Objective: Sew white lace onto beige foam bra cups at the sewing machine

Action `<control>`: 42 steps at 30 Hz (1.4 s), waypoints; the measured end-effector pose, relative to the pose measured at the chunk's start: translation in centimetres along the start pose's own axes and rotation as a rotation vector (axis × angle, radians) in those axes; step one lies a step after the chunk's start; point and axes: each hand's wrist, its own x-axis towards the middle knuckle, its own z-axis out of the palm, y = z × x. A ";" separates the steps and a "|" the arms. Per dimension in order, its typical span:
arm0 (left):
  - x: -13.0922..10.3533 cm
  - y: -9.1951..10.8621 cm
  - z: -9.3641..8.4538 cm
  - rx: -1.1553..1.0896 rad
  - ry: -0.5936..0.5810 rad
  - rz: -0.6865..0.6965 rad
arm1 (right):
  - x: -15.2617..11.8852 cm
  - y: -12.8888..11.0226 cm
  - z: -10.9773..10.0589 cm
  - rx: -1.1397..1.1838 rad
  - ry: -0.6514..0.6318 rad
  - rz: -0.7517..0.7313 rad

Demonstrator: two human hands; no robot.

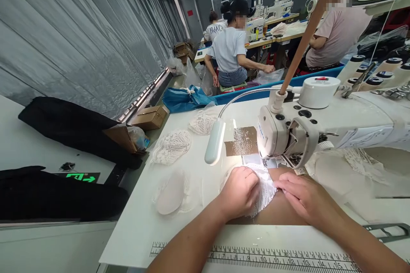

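A white lace bra cup [266,193] lies under the lamp light just in front of the sewing machine [272,130]. My left hand [241,192] is closed over the cup's left part, fingers curled into the fabric and hiding much of it. At the cup's right edge, my right hand [299,194] pinches the lace between thumb and fingertips. Both hands are close to the needle area, where the needle itself is hard to make out. Brown tape or board [282,211] covers the table beneath the cup.
More lace cups [173,147] and a smooth padded cup [171,196] lie on the left. A lamp [215,141] hangs over the table [137,222]. A printed ruler [253,257] runs along the front. Pale fabric pieces [333,172] lie right. Co-workers sit beyond.
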 end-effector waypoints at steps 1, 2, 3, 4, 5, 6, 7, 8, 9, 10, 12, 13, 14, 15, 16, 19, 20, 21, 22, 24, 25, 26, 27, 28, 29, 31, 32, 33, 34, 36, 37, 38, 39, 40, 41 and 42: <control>0.0 0.0 -0.2 -0.021 -0.003 -0.013 | 0.0 -0.1 -0.1 -0.005 -0.022 -0.037; -0.1 0.0 -0.3 -0.040 -0.006 -0.025 | -0.1 -0.1 -0.2 -0.023 -0.044 -0.071; -0.1 -0.1 -0.4 -0.053 -0.012 -0.033 | -0.1 -0.2 -0.3 -0.048 -0.067 -0.100; -0.1 -0.1 -0.5 -0.057 -0.020 -0.032 | -0.2 -0.2 -0.4 -0.073 -0.086 -0.121; -0.2 -0.1 -0.5 -0.049 -0.029 -0.020 | -0.2 -0.2 -0.5 -0.092 -0.096 -0.132; -0.2 -0.1 -0.5 -0.031 -0.042 0.004 | -0.3 -0.2 -0.6 -0.099 -0.107 -0.139; -0.3 -0.1 -0.4 -0.006 -0.058 0.037 | -0.4 -0.2 -0.7 -0.096 -0.114 -0.146; -0.3 -0.1 -0.3 0.025 -0.076 0.072 | -0.4 -0.2 -0.7 -0.089 -0.118 -0.151; -0.3 -0.1 -0.2 0.059 -0.094 0.104 | -0.5 -0.2 -0.8 -0.080 -0.124 -0.153; -0.4 0.0 -0.2 0.092 -0.112 0.128 | -0.5 -0.1 -0.8 -0.074 -0.131 -0.152; -0.4 0.1 -0.2 0.145 -0.150 0.155 | -0.6 -0.1 -0.9 -0.070 -0.151 -0.151; -0.4 0.2 -0.2 0.165 -0.167 0.162 | -0.6 -0.1 -0.9 -0.071 -0.162 -0.151; -0.4 0.2 -0.3 0.182 -0.181 0.168 | -0.7 -0.1 -0.9 -0.073 -0.169 -0.151; -0.3 0.3 -0.4 0.195 -0.192 0.173 | -0.7 -0.1 -0.9 -0.074 -0.172 -0.153; -0.3 0.4 -0.5 0.206 -0.199 0.176 | -0.8 -0.1 -0.9 -0.077 -0.173 -0.155; -0.3 0.5 -0.7 0.219 -0.208 0.173 | -0.9 -0.1 -0.9 -0.091 -0.183 -0.144; -0.3 0.5 -0.7 0.218 -0.211 0.173 | -0.9 -0.1 -0.9 -0.094 -0.188 -0.139; -0.4 0.5 -0.7 0.213 -0.213 0.175 | -0.9 -0.1 -0.9 -0.097 -0.191 -0.135; -0.4 0.5 -0.7 0.209 -0.215 0.177 | -0.9 -0.2 -0.9 -0.099 -0.194 -0.132; -0.4 0.4 -0.5 0.200 -0.216 0.183 | -0.9 -0.2 -1.0 -0.102 -0.193 -0.132; -0.4 0.4 -0.4 0.197 -0.216 0.183 | -0.8 -0.2 -1.0 -0.104 -0.185 -0.131; -0.5 0.4 -0.3 0.195 -0.214 0.183 | -0.8 -0.2 -1.1 -0.105 -0.171 -0.130; -0.5 0.4 -0.3 0.193 -0.212 0.182 | -0.8 -0.1 -1.1 -0.106 -0.149 -0.127; -0.5 0.4 -0.2 0.193 -0.209 0.180 | -0.8 0.0 -1.1 -0.110 -0.117 -0.122; -0.5 0.4 -0.2 0.193 -0.205 0.180 | -0.8 0.0 -1.1 -0.117 -0.072 -0.116; -0.5 0.4 -0.2 0.197 -0.195 0.180 | -0.8 0.2 -1.1 -0.129 0.031 -0.107; -0.5 0.4 -0.1 0.200 -0.189 0.180 | -0.8 0.3 -1.0 -0.133 0.076 -0.105; -0.5 0.5 -0.1 0.203 -0.184 0.181 | -0.7 0.3 -1.0 -0.136 0.104 -0.105; -0.5 0.5 -0.1 0.205 -0.179 0.182 | -0.7 0.2 -1.0 -0.135 0.110 -0.109; -0.5 0.5 -0.1 0.209 -0.166 0.186 | -0.5 0.0 -0.9 -0.143 0.085 -0.126; -0.5 0.5 -0.1 0.208 -0.156 0.192 | -0.4 -0.1 -0.8 -0.156 0.071 -0.135; -0.5 0.5 -0.1 0.206 -0.145 0.202 | -0.3 -0.3 -0.7 -0.171 0.061 -0.143; -0.4 0.5 -0.1 0.201 -0.132 0.212 | -0.2 -0.4 -0.6 -0.185 0.065 -0.150; -0.4 0.5 -0.2 0.191 -0.121 0.218 | -0.2 -0.6 -0.5 -0.194 0.076 -0.157; -0.4 0.5 -0.1 0.178 -0.114 0.218 | -0.1 -0.7 -0.4 -0.197 0.086 -0.163; -0.4 0.5 -0.1 0.163 -0.111 0.212 | -0.2 -0.8 -0.3 -0.194 0.092 -0.170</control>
